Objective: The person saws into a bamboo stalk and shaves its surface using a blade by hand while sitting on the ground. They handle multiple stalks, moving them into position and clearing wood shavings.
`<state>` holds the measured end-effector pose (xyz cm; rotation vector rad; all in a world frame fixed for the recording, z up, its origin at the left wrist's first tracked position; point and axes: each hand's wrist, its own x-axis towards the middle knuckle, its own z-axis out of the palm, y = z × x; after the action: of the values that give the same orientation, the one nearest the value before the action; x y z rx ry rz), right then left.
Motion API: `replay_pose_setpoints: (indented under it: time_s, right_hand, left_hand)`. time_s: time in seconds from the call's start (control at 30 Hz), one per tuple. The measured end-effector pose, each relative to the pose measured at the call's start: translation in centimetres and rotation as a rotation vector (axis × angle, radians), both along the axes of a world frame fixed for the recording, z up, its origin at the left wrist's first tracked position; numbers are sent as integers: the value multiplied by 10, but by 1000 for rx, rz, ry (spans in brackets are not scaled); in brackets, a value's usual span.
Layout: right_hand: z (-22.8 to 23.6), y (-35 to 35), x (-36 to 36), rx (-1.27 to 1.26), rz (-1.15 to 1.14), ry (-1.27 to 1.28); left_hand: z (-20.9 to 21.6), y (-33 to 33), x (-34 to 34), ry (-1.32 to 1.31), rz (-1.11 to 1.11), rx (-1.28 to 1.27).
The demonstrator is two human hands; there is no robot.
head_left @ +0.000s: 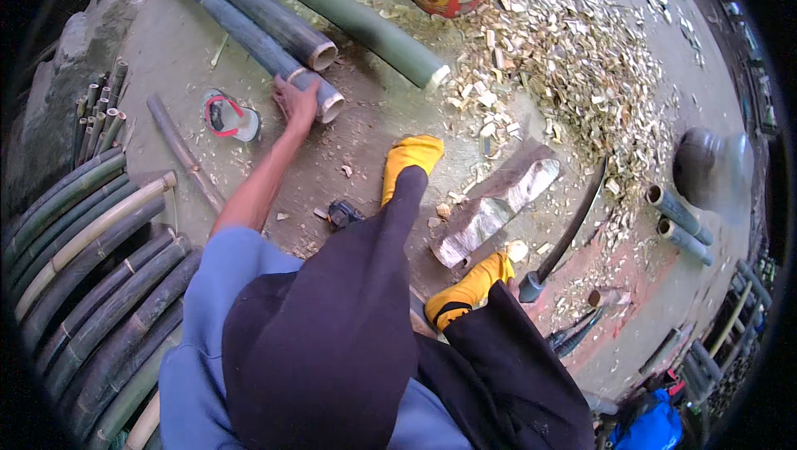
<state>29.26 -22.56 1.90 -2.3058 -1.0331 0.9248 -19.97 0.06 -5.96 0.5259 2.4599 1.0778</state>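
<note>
dusty floor [340, 147], pale wood chips [569, 68] heaped toward upper right. left hand [297, 101] wraps near end of bluish bamboo pole [237, 28], lying upper left. right hand [514, 287] mostly hidden by trouser leg [506, 346], beside handle of curved knife [583, 216]; cannot tell whether it grips. best, probably: firm hold behind cut rim, fingers well clear of blade. counted: three long poles [357, 18], two short bamboo lengths [681, 211], one wood block [498, 213], one bucket [451, 7].
</note>
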Motion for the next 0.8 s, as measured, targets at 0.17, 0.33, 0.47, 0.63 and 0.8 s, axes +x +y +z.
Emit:
replay_pose_setpoints:
  time_s: [0.17, 0.33, 0.47, 0.63, 0.8]
  right_hand:
    - [-4, 9, 11, 149, -125, 134]
    - [17, 37, 1, 114, -85, 57]
    - [12, 29, 11, 125, -128, 123]
    - [-7, 26, 11, 114, -276, 75]
    - [-13, -6, 54, 66, -459, -156]
  left_hand:
    - [73, 51, -10, 1092, -1082, 58]
    - [68, 93, -57, 803, -1525, -414]
    - [37, 100, -64, 941, -1585, -915]
    - [42, 96, -167, 885, -1685, -634]
    - [94, 55, -95, 675, -1628, -503]
